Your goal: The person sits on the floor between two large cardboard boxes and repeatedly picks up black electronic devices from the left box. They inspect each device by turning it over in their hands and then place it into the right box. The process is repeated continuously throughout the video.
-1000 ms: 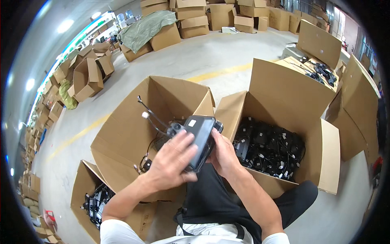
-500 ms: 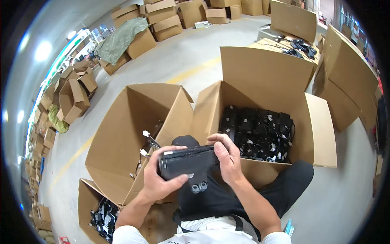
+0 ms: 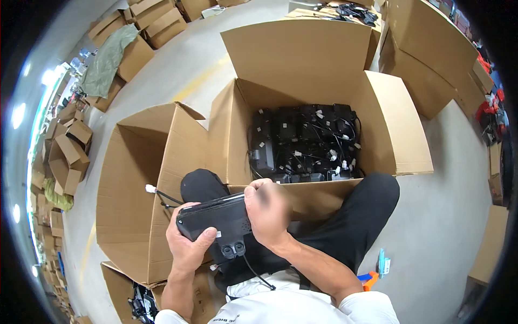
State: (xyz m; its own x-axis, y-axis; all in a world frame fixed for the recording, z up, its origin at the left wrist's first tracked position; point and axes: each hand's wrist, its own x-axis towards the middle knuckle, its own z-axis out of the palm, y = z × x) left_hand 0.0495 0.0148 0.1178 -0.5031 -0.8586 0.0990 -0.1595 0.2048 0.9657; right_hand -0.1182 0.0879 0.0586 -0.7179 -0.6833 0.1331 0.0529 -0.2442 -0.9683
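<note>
A flat black plastic device [image 3: 216,222] is held over my lap, tilted up at its right end. On its lower side sits a mount with two round holes [image 3: 233,250], and a thin black cable [image 3: 256,272] hangs down past it. My left hand [image 3: 188,242] grips the left end, thumb across the face and fingers behind. My right hand [image 3: 270,213] is closed over the right end; its fingertips are partly blurred. Close beyond my right hand, a large open carton [image 3: 396,124] contains several similar black devices [image 3: 302,140] with white-plugged cables.
Left of my knee stands another open carton [image 3: 127,189], with a white plug on a cable [image 3: 151,189] by its edge. A smaller box at lower left holds black parts [image 3: 141,305]. An orange-and-blue tool [image 3: 369,279] lies on the floor at right. More cartons [image 3: 426,59] stand around.
The head view has shifted, so the cartons appear higher and further left. My right hand has moved inward over the device's right end. The hanging cable now shows below the mount.
</note>
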